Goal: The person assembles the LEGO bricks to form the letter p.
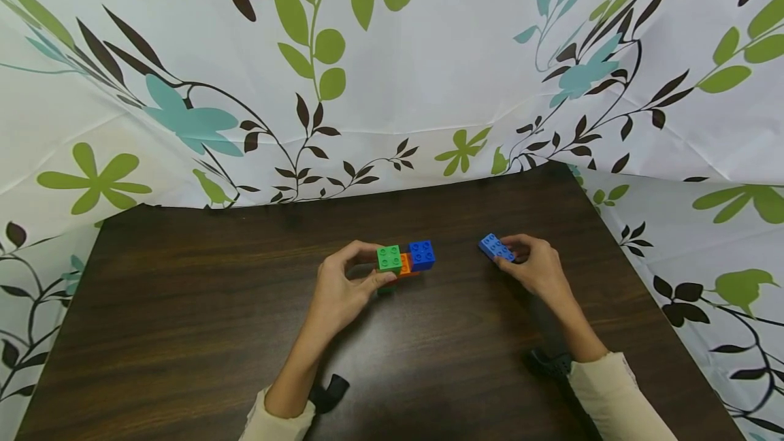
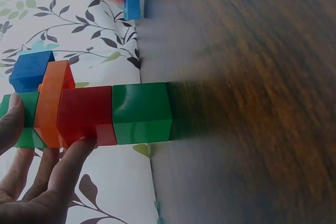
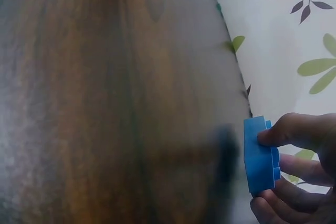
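My left hand [image 1: 346,288] grips a stack of toy building bricks near the middle of the table. On top of the stack sit a green brick [image 1: 388,258] and a dark blue brick [image 1: 421,255], side by side on an orange brick [image 2: 54,95]. Below these, the left wrist view shows a red brick [image 2: 86,114] and another green brick [image 2: 142,113] at the bottom end. To the right, my right hand [image 1: 539,267] pinches a lighter blue brick [image 1: 495,247] between thumb and fingers, its studs facing up. The two hands are apart.
A dark wood table [image 1: 202,305] lies under both hands. White cloth [image 1: 465,39] with leaf and flower prints hangs behind it and along the sides. Dark straps [image 1: 329,393] show by the wrists.
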Motion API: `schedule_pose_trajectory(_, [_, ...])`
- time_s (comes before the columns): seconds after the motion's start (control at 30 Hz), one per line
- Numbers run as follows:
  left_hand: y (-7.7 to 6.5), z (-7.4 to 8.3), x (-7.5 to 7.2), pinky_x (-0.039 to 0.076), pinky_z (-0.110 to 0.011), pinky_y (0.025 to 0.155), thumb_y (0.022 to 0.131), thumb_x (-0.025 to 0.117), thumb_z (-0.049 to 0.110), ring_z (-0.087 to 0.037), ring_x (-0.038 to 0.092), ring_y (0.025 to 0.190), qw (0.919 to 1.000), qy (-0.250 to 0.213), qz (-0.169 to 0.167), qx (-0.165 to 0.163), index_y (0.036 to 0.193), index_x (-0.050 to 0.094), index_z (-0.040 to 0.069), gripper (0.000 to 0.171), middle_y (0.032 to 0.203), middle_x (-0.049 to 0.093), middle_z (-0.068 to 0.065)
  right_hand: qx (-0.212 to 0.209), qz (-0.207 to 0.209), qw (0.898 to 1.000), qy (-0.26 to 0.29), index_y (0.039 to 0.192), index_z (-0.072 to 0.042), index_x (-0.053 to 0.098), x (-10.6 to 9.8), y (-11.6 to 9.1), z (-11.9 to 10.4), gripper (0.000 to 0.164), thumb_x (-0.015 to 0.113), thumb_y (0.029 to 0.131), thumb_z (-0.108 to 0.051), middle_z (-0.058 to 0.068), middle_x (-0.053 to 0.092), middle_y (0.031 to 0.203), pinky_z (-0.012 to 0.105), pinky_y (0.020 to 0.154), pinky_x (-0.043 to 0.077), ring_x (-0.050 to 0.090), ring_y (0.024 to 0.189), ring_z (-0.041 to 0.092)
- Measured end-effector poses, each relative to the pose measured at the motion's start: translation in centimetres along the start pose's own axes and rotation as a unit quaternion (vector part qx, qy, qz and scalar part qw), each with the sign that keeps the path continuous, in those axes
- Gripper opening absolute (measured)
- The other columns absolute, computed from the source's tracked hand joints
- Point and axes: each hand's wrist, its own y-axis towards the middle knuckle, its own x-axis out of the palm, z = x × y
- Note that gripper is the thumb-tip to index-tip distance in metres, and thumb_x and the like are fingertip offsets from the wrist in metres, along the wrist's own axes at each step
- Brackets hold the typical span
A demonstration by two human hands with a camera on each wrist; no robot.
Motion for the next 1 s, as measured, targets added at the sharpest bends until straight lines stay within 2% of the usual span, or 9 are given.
schedule_pose_trajectory(0.2, [0.0,-0.1,-0.1,0.067,-0.029,0.083,0.081,0.093,0.002,-0.029,0.077,0.109,1.0000,0.002,0.000,-0.003,0.114,0.077,0.008,0.037,0.114,0.079,-0.014,-0.006,-0.002,1.000,0.003,0.127,0.001,0.075,-0.6,0.0,-0.7,0.037,0.084,0.093,-0.013,0.031,0.075,0.124,0.058,0.085,0.065,0.077,0.101,0.043])
schedule_pose_trajectory(0.43, [0.0,-0.1,-0.2,0.067,-0.029,0.082,0.081,0.093,0.004,-0.030,0.077,0.109,1.0000,0.010,0.000,0.002,0.114,0.077,0.009,0.036,0.113,0.080,-0.013,-0.024,-0.002,1.000,0.007,0.127,0.001,0.075,-1.3,-0.1,-2.0,0.037,0.083,0.092,-0.010,0.029,0.074,0.125,0.060,0.088,0.063,0.075,0.103,0.042])
schedule_pose_trajectory(0.7, [0.0,-0.1,-0.2,0.067,-0.029,0.082,0.081,0.093,0.003,-0.033,0.077,0.110,0.9999,0.010,-0.002,0.001,0.114,0.077,0.008,0.037,0.113,0.080,-0.014,-0.031,-0.015,0.999,0.017,0.131,-0.002,0.073,-2.0,-0.4,-4.3,0.038,0.082,0.095,-0.011,0.029,0.071,0.133,0.064,0.096,0.061,0.073,0.112,0.046])
schedule_pose_trajectory(1.0, [0.0,0.1,-0.1,0.067,-0.029,0.082,0.081,0.093,0.002,-0.033,0.077,0.110,0.9999,0.014,-0.003,-0.008,0.114,0.077,0.009,0.037,0.113,0.080,-0.014,-0.065,-0.015,0.997,0.049,0.130,-0.002,0.074,-2.6,-1.0,-6.9,0.038,0.082,0.094,-0.007,0.025,0.074,0.129,0.063,0.098,0.061,0.073,0.112,0.042])
